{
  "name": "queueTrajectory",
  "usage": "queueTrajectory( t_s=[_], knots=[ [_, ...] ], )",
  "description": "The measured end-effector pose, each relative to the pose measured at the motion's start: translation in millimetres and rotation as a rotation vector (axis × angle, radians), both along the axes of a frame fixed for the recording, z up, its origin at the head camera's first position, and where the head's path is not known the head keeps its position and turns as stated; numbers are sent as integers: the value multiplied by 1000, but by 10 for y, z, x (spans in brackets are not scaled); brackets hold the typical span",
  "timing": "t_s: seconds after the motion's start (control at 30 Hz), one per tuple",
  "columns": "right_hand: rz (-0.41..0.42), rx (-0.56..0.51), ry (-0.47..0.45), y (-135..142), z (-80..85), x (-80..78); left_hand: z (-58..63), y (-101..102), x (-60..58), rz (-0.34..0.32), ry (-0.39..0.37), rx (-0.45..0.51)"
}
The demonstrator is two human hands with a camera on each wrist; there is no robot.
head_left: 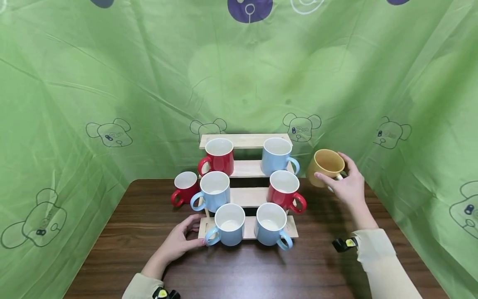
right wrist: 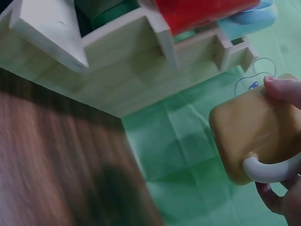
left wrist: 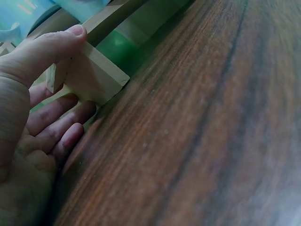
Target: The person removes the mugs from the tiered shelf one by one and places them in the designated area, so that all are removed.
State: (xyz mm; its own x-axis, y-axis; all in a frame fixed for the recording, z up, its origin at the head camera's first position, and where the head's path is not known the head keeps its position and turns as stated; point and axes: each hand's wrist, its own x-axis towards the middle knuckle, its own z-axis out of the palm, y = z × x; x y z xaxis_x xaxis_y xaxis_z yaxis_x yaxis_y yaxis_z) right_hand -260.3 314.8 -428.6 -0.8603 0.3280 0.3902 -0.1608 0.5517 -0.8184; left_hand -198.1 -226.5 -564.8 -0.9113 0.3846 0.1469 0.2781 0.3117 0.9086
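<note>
A stepped wooden rack (head_left: 246,167) stands on the table with several mugs on it. My left hand (head_left: 177,241) grips its lower left corner; in the left wrist view the thumb lies over the front edge and the fingers are at the side panel (left wrist: 94,75). My right hand (head_left: 352,182) holds a yellow mug (head_left: 318,172) in the air right of the rack, thumb and fingers on its sides near the rim. In the right wrist view, the mug (right wrist: 240,129) shows its pale handle (right wrist: 273,170) toward that hand.
On the second tier are a red mug (head_left: 223,164) and a light blue mug (head_left: 274,162). Below sit a light blue mug (head_left: 221,198) and a red mug (head_left: 278,196). Two light blue mugs (head_left: 234,234) occupy the lowest tier. Another red mug (head_left: 189,193) stands left.
</note>
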Motion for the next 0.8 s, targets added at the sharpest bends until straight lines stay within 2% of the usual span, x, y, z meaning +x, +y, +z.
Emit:
queueTrajectory(
  t_s=[0.27,0.5,0.8],
  knots=[
    [-8,-140,-25,-198,-379,-50,-12,-4,2,-5,22,7],
    [-5,-120,-54,-234,-652,-180,-14,-3,11,-10,24,16],
    [17,-97,-113,-161,-894,-305,6,4,3,-3,-2,3]
  ],
)
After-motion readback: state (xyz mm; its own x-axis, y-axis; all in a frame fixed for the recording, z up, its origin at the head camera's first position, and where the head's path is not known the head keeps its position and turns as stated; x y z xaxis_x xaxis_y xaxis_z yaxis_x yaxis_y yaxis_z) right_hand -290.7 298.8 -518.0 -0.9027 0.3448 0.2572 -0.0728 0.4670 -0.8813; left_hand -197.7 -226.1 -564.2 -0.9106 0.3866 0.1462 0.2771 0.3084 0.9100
